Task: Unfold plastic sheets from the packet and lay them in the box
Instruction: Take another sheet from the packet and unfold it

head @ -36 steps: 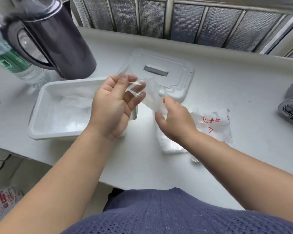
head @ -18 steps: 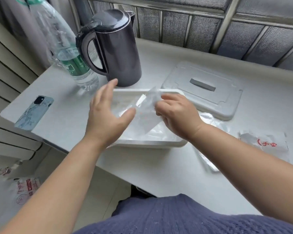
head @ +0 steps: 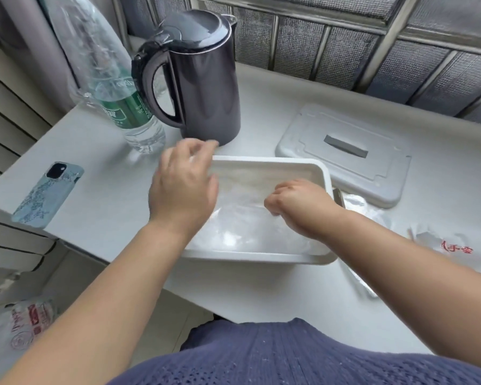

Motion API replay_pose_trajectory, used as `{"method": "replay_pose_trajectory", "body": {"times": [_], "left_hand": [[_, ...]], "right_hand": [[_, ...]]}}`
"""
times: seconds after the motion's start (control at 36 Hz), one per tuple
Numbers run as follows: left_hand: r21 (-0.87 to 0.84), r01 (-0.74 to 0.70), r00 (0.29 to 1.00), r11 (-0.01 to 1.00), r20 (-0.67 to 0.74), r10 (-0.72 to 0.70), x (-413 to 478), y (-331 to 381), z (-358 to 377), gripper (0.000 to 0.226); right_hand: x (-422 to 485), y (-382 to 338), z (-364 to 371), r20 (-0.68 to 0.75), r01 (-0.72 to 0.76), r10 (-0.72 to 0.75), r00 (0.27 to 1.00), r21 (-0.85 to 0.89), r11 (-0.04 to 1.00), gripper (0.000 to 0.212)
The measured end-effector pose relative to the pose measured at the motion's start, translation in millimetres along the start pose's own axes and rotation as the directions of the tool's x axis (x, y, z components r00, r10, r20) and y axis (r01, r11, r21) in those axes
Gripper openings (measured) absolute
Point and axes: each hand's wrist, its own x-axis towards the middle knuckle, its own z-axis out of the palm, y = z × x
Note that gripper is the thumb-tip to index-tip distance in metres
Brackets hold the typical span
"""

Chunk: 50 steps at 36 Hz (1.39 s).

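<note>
— Where's the plastic sheet [head: 239, 226]?
— Down in the box [head: 261, 258]. The right hand [head: 300, 204] pinches its edge, and the left hand [head: 184, 187] hovers at the left rim; I can't tell if it grips anything.
— Advice?
— Smooth it flat into the corners before releasing.

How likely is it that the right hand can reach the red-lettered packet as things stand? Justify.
Probably yes: the right hand, pinching a plastic sheet over the box, has the packet on the table just to its right, with only loose flat plastic between.
</note>
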Motion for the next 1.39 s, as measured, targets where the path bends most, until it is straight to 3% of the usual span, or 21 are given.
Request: {"method": "replay_pose_trajectory", "body": {"times": [0.03,0.08,0.14,0.19,0.33,0.44,0.53,0.58,0.64,0.72,0.75,0.81,0.89,0.97,1.0,1.06,1.11,1.17,1.28,1.33,1.39], "left_hand": [[-0.041,-0.13,0.991,0.991,-0.028,0.129,0,1,2,0.036],[-0.184,-0.257,0.94,0.949,0.181,0.29,1,6,7,0.032],[-0.209,-0.201,0.781,0.957,0.555,0.286,1,7,18,0.03],[-0.084,-0.177,0.604,0.981,0.777,0.175,1,4,32,0.034],[0.021,-0.162,0.409,0.987,0.911,0.048,-7,1,49,0.042],[0.029,-0.132,0.342,0.991,0.939,0.019,-8,8,53,0.037],[0.018,-0.058,0.42,0.998,0.907,0.008,-6,15,48,0.029],[0.018,-0.011,0.53,1.0,0.848,-0.009,-2,22,38,0.026],[0.012,0.011,0.664,1.0,0.747,-0.016,2,29,30,0.024],[-0.106,0.046,0.877,0.993,0.48,0.011,1,51,26,0.022],[-0.182,0.034,0.935,0.983,0.353,0.033,-1,63,25,0.023],[-0.305,-0.084,0.983,0.949,0.128,0.128,-5,96,26,0.025],[-0.364,-0.313,0.948,0.877,-0.057,0.314,-20,146,40,0.02],[-0.384,-0.443,0.886,0.81,-0.052,0.46,-46,186,64,0.012],[-0.396,-0.456,0.865,0.797,0.015,0.502,-55,200,73,0.012],[-0.361,-0.398,0.78,0.843,0.35,0.518,-72,219,88,0.019],[-0.175,-0.34,0.637,0.924,0.68,0.363,-85,228,109,0.037],[-0.091,-0.331,0.565,0.939,0.778,0.274,-98,230,124,0.047],[-0.025,-0.367,0.703,0.93,0.647,0.295,-104,228,137,0.035],[-0.01,-0.295,0.721,0.956,0.654,0.229,-99,230,132,0.012],[-0.003,-0.1,0.757,0.995,0.649,0.078,-95,228,130,0.016]], "right_hand": [[1,-1,0,0.069,-0.002,0.001,0.998,0.016,1.0,0.019],[2,-4,-1,0.134,0.012,-0.019,0.991,0.053,0.999,0.018],[4,-3,1,0.209,0.014,-0.02,0.978,0.03,0.999,0.02],[3,-4,0,0.308,-0.012,0.022,0.951,-0.034,0.999,0.021],[6,-5,11,0.505,-0.024,0.078,0.86,-0.112,0.993,0.022],[6,-11,12,0.642,-0.057,0.122,0.757,-0.12,0.991,0.028],[4,-11,5,0.535,-0.052,0.113,0.837,-0.128,0.99,0.028],[-2,-5,-4,0.311,-0.058,0.087,0.946,-0.101,0.993,0.027],[-11,6,-10,0.004,-0.064,0.064,0.998,-0.014,0.998,0.025],[-36,24,-8,-0.366,-0.086,0.202,0.908,0.31,0.947,0.03],[-47,31,-4,-0.399,-0.13,0.322,0.859,0.439,0.889,0.033],[-71,43,6,-0.303,-0.31,0.585,0.752,0.621,0.72,0.038],[-109,61,28,-0.112,-0.504,0.733,0.671,0.656,0.562,0.038],[-140,71,46,0.082,-0.624,0.775,0.627,0.647,0.437,0.04],[-153,76,53,0.14,-0.658,0.776,0.616,0.633,0.408,0.04],[-171,81,65,0.22,-0.691,0.751,0.622,0.606,0.394,0.042],[-187,85,75,0.288,-0.697,0.697,0.657,0.584,0.416,0.043],[-202,87,82,0.358,-0.701,0.639,0.68,0.571,0.427,0.042],[-214,87,91,0.406,-0.679,0.571,0.713,0.6,0.422,0.042],[-216,86,94,0.401,-0.667,0.563,0.722,0.62,0.413,0.042],[-216,86,94,0.383,-0.653,0.566,0.73,0.637,0.411,0.041]]}}
